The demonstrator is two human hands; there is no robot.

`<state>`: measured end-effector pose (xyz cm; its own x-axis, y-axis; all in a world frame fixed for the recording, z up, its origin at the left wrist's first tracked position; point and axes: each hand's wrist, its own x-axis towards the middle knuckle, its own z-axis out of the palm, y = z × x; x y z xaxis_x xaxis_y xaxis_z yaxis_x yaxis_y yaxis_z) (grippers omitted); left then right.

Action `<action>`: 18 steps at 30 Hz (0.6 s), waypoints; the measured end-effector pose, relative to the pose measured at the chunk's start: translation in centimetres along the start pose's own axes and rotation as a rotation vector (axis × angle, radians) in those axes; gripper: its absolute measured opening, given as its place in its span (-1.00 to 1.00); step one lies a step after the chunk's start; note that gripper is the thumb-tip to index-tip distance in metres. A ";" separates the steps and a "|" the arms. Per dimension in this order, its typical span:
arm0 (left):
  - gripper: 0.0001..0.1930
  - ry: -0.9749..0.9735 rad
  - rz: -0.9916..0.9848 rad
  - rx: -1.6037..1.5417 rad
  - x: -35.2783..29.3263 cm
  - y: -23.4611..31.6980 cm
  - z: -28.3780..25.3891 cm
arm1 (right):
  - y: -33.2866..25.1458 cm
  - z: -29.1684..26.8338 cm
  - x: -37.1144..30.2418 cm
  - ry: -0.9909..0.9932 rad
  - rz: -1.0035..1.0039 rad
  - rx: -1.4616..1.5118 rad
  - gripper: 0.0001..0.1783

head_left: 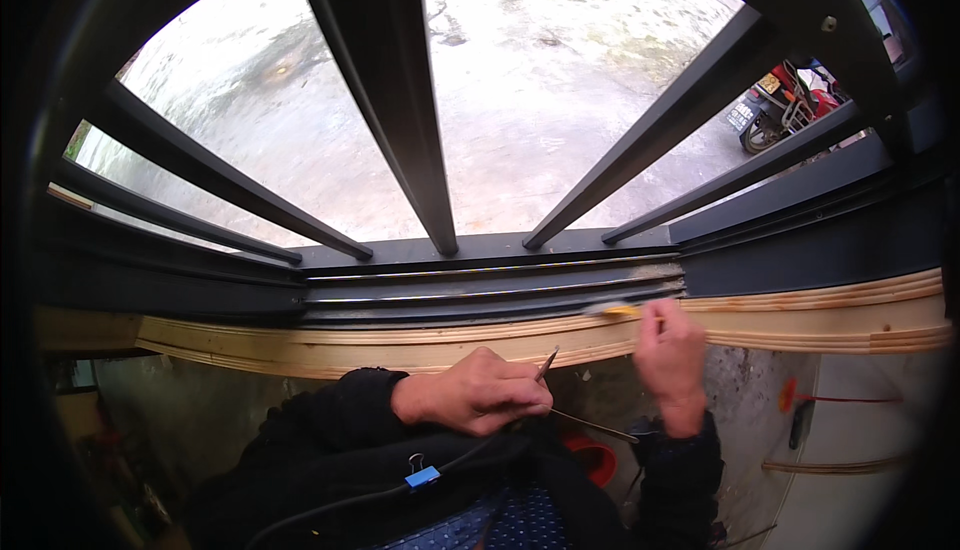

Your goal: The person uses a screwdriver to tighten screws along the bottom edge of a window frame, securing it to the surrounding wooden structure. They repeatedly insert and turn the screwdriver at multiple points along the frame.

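My right hand [670, 355] is closed on a small brush with a yellow handle [622, 311]. Its pale bristles lie at the right part of the dark window track [480, 295], where whitish dust shows along the grooves. Nearer my body, my left hand [485, 392] is closed around a thin metal tool [547, 362] whose narrow tip points up and away. A slim metal rod [595, 425] also runs from beneath this hand toward my right sleeve; whether it belongs to the same tool I cannot tell. The left hand is just in front of the wooden sill trim [400, 348].
Dark window bars [385, 100] rise beyond the track, with pale concrete ground [530, 130] outside. A red motorcycle [790, 105] stands at the far right. Below the sill are a red bucket-like container [598, 460] and a blue binder clip [422, 476] on a black cable.
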<state>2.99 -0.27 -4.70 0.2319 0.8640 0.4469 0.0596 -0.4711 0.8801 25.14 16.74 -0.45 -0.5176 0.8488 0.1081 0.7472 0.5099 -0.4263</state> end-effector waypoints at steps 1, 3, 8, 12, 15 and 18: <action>-0.92 0.024 0.008 -0.004 -0.1 0.0 0.0 | 0.6 -0.9 0.4 0.083 -0.048 -0.082 -0.90; -0.88 0.077 0.026 -0.011 -0.2 0.1 0.1 | 0.9 -2.2 1.0 0.200 -0.040 -0.259 -0.90; -0.90 0.039 0.015 -0.010 -0.9 0.9 0.0 | -4.0 0.7 0.2 -0.053 -0.109 0.356 -0.91; -0.90 0.030 0.012 0.039 -1.5 1.3 0.2 | -6.2 4.1 -0.3 -0.220 -0.183 0.554 -0.92; -0.89 0.067 0.024 0.041 -1.7 1.1 0.1 | -3.4 3.3 0.3 -0.079 -0.174 0.365 -0.93; -0.86 0.062 0.037 0.043 -1.6 0.7 0.1 | 0.4 0.6 0.7 0.089 -0.109 -0.026 -0.91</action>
<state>2.74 -2.00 -4.76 0.1737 0.8549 0.4889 0.0945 -0.5087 0.8558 24.78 17.48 -1.10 -0.5578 0.7968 0.2322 0.7000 0.6020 -0.3841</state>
